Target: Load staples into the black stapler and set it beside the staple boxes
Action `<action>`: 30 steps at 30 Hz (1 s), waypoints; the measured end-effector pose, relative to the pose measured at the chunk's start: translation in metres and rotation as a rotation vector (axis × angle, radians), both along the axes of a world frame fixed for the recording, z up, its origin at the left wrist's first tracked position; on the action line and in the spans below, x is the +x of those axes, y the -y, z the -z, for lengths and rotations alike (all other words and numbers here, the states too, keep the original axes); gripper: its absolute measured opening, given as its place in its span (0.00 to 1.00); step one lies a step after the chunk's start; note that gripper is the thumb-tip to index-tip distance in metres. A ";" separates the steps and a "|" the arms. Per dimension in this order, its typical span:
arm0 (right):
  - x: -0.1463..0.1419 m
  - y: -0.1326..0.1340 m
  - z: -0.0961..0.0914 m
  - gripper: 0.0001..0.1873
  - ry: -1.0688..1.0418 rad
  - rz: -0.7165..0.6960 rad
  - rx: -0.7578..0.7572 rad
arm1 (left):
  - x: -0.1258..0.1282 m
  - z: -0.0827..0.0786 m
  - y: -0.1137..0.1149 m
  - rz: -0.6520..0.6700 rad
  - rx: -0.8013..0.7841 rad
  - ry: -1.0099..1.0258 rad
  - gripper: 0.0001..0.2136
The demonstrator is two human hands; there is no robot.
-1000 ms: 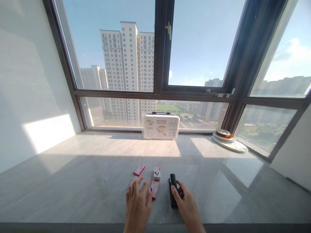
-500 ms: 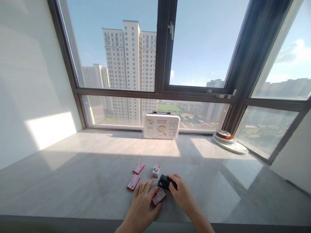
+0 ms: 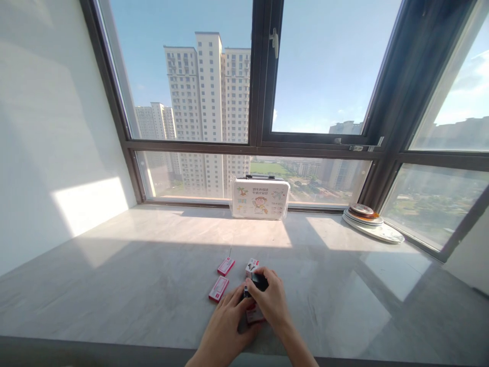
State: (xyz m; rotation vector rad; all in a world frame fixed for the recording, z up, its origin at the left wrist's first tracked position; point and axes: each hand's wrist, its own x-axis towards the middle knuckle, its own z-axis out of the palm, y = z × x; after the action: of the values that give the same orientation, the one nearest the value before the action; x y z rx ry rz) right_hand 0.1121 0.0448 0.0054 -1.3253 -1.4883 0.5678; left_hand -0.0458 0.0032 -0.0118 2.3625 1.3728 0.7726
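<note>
My right hand point(image 3: 269, 298) is closed around a black stapler point(image 3: 260, 280), its thumb on top and much of the tool hidden. Close against it, my left hand point(image 3: 227, 321) curls its thumb and forefinger about a small red-and-white box point(image 3: 254, 314), which is partly covered by both hands. The left fingertips reach the stapler's near-left end. Just beyond the fingers stands a white box with a black picture point(image 3: 252, 266). Two more flat pink-and-white boxes, a nearer one point(image 3: 218, 289) and a farther one point(image 3: 226, 266), lie left of it.
A white carry case with cartoon prints point(image 3: 260, 199) stands upright against the window. Stacked plates and dishes point(image 3: 369, 221) sit in the right back corner. The grey marble sill point(image 3: 114, 295) ends at a front edge near me, with a white wall point(image 3: 57, 127) at left.
My right hand has brought the stapler left, closer to my left hand and over part of the box there. The whole view has shifted slightly.
</note>
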 end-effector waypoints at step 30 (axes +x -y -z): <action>0.082 0.038 0.041 0.20 0.071 -0.099 -0.414 | -0.009 0.007 -0.003 -0.051 -0.092 0.155 0.13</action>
State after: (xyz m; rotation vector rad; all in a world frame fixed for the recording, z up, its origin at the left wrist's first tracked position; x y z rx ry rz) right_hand 0.1945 0.0072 -0.0361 -1.6050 -1.5543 0.9389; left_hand -0.0545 0.0063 -0.0185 2.1568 1.3770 0.8677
